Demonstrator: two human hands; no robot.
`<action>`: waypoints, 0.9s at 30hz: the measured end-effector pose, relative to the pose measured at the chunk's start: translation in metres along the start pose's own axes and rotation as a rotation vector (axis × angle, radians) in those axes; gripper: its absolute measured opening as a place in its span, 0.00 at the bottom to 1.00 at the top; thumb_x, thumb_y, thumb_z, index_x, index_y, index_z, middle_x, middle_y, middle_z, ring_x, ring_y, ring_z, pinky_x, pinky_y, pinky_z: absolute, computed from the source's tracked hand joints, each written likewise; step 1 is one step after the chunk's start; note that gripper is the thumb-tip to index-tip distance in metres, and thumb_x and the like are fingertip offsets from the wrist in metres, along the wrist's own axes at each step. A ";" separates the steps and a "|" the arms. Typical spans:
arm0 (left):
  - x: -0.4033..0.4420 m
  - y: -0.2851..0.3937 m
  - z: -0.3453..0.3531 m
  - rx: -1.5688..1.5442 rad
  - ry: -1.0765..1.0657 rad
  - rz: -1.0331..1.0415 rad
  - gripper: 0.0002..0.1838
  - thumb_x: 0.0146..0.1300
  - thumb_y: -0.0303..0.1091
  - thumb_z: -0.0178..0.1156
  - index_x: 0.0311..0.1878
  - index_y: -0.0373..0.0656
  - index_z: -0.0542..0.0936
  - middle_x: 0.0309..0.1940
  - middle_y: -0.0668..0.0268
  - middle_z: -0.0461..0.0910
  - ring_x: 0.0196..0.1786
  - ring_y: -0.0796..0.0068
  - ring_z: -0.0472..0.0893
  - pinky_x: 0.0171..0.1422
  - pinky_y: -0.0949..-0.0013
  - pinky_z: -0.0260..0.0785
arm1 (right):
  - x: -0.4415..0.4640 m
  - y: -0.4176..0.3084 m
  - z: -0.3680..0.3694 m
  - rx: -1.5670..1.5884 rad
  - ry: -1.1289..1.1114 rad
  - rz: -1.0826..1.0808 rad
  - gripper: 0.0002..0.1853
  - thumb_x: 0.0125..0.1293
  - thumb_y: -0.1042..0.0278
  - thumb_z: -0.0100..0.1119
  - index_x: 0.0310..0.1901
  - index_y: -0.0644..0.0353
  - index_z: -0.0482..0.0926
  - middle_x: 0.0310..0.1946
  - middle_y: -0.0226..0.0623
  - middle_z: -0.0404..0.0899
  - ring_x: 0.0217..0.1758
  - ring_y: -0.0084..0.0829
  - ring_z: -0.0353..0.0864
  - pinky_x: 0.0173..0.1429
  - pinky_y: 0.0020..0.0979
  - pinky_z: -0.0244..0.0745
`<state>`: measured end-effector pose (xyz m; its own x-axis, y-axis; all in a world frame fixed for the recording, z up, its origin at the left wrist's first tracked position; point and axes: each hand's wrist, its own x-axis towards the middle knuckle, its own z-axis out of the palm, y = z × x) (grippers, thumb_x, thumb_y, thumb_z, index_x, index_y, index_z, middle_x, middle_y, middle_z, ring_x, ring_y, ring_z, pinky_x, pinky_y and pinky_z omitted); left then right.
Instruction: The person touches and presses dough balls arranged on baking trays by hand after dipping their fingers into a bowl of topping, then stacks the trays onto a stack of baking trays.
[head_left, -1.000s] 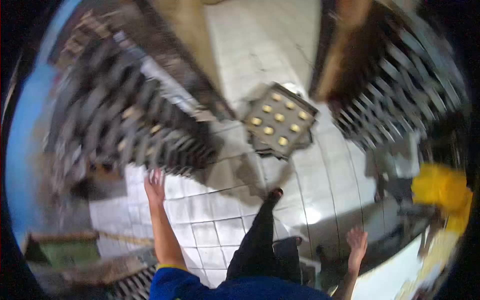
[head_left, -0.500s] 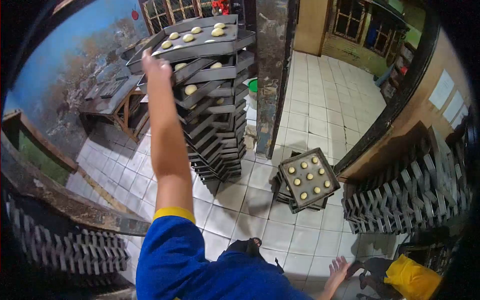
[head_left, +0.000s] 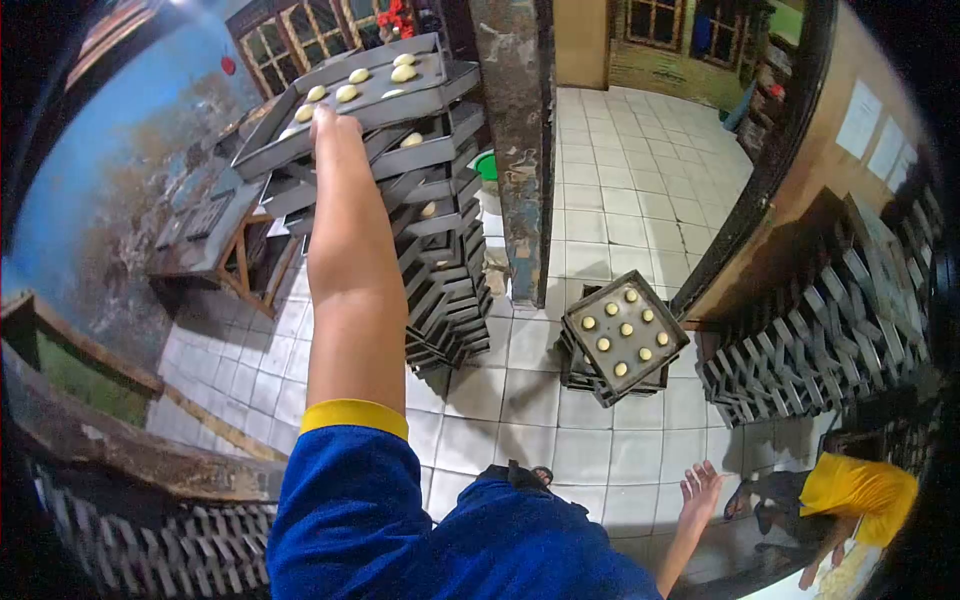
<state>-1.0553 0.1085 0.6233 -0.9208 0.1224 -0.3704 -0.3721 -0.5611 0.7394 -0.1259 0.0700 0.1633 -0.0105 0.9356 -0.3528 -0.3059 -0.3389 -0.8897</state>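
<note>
At the upper left, my left hand (head_left: 336,124) reaches to the near wall of the top baking tray (head_left: 415,106), its fingers closed over the rim. Several pale round dough balls (head_left: 347,93) sit on that tray. Beneath it rises a tall stack of dark metal trays (head_left: 440,300), turned at angles to one another, with dough balls showing in the upper ones. My forearm covers part of the stack. Low on the right, my right hand (head_left: 703,490) hangs over the tiled floor, empty, fingers spread.
A low stack of trays (head_left: 600,385), its top one holding dough balls, stands on the floor. More tray stacks are at right (head_left: 800,350) and lower left (head_left: 150,540). A pillar (head_left: 510,150) and a wooden table (head_left: 205,245) flank the tall stack. A person in yellow (head_left: 860,495) works at lower right.
My left hand has shifted rightward along the top tray's rim. My right hand has risen further into view. The camera view has turned slightly, and more of the person in yellow shows.
</note>
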 end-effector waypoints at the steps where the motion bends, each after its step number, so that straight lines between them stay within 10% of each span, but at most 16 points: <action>1: 0.019 -0.003 0.004 -0.025 -0.052 0.007 0.23 0.82 0.49 0.54 0.70 0.48 0.83 0.69 0.65 0.84 0.74 0.60 0.79 0.78 0.57 0.66 | -0.009 -0.001 0.000 0.017 0.013 -0.004 0.40 0.81 0.26 0.43 0.74 0.55 0.74 0.61 0.33 0.81 0.62 0.34 0.80 0.67 0.42 0.72; 4: 0.113 -0.013 0.008 -0.294 -0.397 0.070 0.23 0.83 0.51 0.53 0.69 0.48 0.83 0.72 0.58 0.81 0.75 0.58 0.78 0.81 0.58 0.68 | -0.031 0.000 -0.006 0.027 0.061 -0.055 0.39 0.82 0.27 0.43 0.74 0.55 0.74 0.59 0.33 0.82 0.61 0.34 0.80 0.66 0.42 0.73; 12: -0.034 -0.024 -0.135 0.900 -0.505 1.295 0.39 0.60 0.22 0.73 0.77 0.40 0.73 0.73 0.44 0.75 0.78 0.49 0.73 0.84 0.48 0.64 | -0.073 0.004 -0.031 0.058 0.161 -0.067 0.37 0.82 0.29 0.46 0.71 0.57 0.74 0.60 0.34 0.80 0.62 0.36 0.79 0.66 0.42 0.71; 16: -0.157 -0.020 -0.204 0.927 -0.518 1.324 0.37 0.69 0.42 0.76 0.75 0.38 0.73 0.72 0.49 0.74 0.73 0.50 0.74 0.77 0.48 0.69 | -0.091 -0.010 -0.027 0.074 0.244 -0.080 0.33 0.84 0.39 0.51 0.73 0.62 0.74 0.63 0.41 0.80 0.61 0.38 0.83 0.64 0.40 0.78; 21: -0.160 -0.089 -0.220 0.805 -0.888 1.586 0.32 0.67 0.39 0.67 0.70 0.32 0.71 0.65 0.47 0.76 0.60 0.51 0.80 0.70 0.44 0.76 | -0.144 -0.039 -0.023 0.031 0.322 -0.091 0.24 0.89 0.47 0.43 0.64 0.57 0.81 0.55 0.30 0.86 0.55 0.25 0.85 0.59 0.31 0.79; 27: -0.270 -0.274 -0.242 0.775 -1.209 1.053 0.30 0.60 0.39 0.65 0.64 0.35 0.74 0.63 0.51 0.76 0.61 0.52 0.78 0.70 0.47 0.73 | -0.198 -0.018 -0.090 0.067 0.384 -0.076 0.30 0.87 0.41 0.48 0.68 0.61 0.79 0.58 0.37 0.84 0.57 0.29 0.84 0.63 0.34 0.80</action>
<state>-0.6770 0.0312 0.3850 -0.2157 0.6765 0.7041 0.7383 -0.3589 0.5711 -0.0328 -0.1175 0.2233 0.3677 0.8486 -0.3804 -0.3533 -0.2509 -0.9012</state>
